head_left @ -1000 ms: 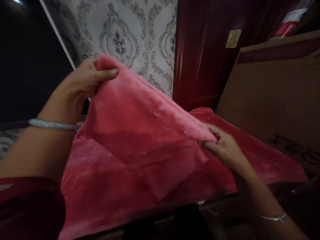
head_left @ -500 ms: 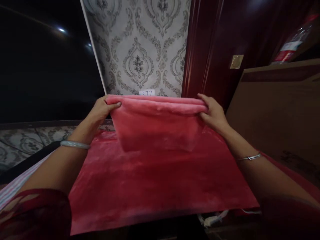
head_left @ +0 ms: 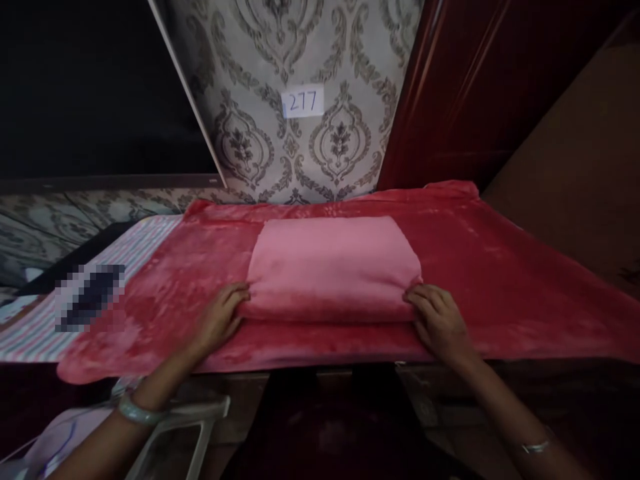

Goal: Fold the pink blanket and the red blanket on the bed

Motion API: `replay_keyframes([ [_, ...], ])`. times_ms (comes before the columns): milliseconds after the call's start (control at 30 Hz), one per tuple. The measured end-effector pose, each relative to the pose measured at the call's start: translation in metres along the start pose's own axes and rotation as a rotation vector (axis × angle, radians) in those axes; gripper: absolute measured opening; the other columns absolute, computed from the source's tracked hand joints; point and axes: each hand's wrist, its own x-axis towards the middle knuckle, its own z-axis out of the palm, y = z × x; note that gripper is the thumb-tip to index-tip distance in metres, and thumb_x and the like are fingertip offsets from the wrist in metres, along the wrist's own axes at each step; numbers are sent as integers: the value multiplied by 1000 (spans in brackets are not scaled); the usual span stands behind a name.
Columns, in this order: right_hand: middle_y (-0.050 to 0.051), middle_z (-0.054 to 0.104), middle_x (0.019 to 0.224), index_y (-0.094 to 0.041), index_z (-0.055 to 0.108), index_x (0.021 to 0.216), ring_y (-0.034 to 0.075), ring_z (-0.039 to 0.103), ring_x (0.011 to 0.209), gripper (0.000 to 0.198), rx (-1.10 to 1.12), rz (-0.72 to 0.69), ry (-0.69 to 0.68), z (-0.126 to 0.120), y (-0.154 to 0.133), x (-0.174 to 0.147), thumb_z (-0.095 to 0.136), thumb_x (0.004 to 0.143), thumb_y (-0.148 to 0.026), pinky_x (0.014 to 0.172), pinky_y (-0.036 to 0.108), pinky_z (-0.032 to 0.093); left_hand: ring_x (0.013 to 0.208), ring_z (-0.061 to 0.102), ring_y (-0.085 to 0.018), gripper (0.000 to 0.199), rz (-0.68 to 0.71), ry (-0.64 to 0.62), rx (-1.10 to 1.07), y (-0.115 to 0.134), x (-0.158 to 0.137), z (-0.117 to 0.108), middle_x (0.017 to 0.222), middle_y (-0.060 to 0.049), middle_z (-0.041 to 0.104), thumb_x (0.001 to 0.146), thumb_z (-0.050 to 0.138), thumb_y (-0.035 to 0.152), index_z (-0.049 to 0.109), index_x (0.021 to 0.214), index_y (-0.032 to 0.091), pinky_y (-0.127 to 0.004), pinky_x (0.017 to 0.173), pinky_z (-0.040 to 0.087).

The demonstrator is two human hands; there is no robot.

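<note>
A folded pink cloth (head_left: 333, 267) lies flat as a rectangle on a larger red plush blanket (head_left: 500, 280) spread over a table. My left hand (head_left: 220, 321) rests at the cloth's near left corner, fingers touching its edge. At the near right corner my right hand (head_left: 440, 321) does the same, fingers curled against the fold. Both wrists wear bangles.
A patterned grey wall carries a paper tag (head_left: 303, 102) reading 277. A dark red door (head_left: 475, 87) stands at the right, with brown cardboard (head_left: 575, 173) beside it. A striped cloth (head_left: 45, 327) lies left of the blanket. A pale frame (head_left: 200, 413) sits below the table edge.
The pink cloth was held up in the air by both hands; it now lies folded flat on the red blanket, and both hands have come down to its near corners.
</note>
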Motion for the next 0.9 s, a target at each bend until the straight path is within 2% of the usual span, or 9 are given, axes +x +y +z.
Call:
replay_keyframes([
  [133,10,69,116,-26,67,119,31,61,113,31,97,44,-4,-19,-7,3,59,89,-23,97,52,50,119,64,-24,19,-43,-18,-127,11,-1,-14,122,-11,67,85,53,28,63,100,22,-41,103,52],
  [233,10,71,112,-27,68,120,31,63,108,28,59,128,90,-30,-12,10,57,94,-28,97,53,49,111,67,-24,18,-157,96,-131,20,4,-24,114,-9,70,91,51,36,63,94,23,-39,99,54],
  [300,11,71,115,-27,65,129,31,62,112,34,6,164,132,-31,-17,20,52,97,-31,102,54,47,112,67,-24,24,-191,192,-45,29,11,-25,115,-9,71,94,49,39,64,104,23,-41,102,53],
  [367,12,66,130,-26,57,142,32,57,125,44,-31,168,120,-28,-23,38,48,100,-36,109,56,42,123,63,-25,35,-145,223,60,43,26,-22,128,-10,69,97,45,40,62,123,23,-45,110,48],
  [500,13,40,161,-26,35,160,34,33,149,64,-116,138,-58,-9,-30,98,41,101,-52,118,59,30,152,35,-30,63,0,60,196,76,82,-12,162,-15,41,99,42,50,42,153,18,-51,124,30],
  [567,12,29,167,-27,31,162,36,22,154,69,-171,143,-170,6,-28,128,40,101,-58,119,61,26,157,21,-33,75,19,-50,247,89,115,-5,168,-18,28,98,44,59,34,158,15,-55,127,21],
  [667,12,23,170,-28,33,162,40,15,156,71,-234,160,-345,28,-23,155,42,100,-62,120,64,20,158,13,-38,85,-13,-196,312,97,152,12,170,-20,21,94,47,67,31,160,15,-62,126,13],
  [800,9,25,169,-30,35,161,41,16,155,70,-271,214,-503,53,-17,148,44,100,-62,120,66,18,157,11,-42,83,-74,-328,335,86,157,45,170,-18,19,94,47,69,29,162,25,-68,122,13],
  [900,8,26,169,-31,35,161,40,18,155,69,-271,205,-500,65,-15,131,45,100,-60,121,64,16,158,8,-42,81,-44,-303,345,73,144,67,171,-16,17,95,47,67,26,163,29,-68,122,11],
])
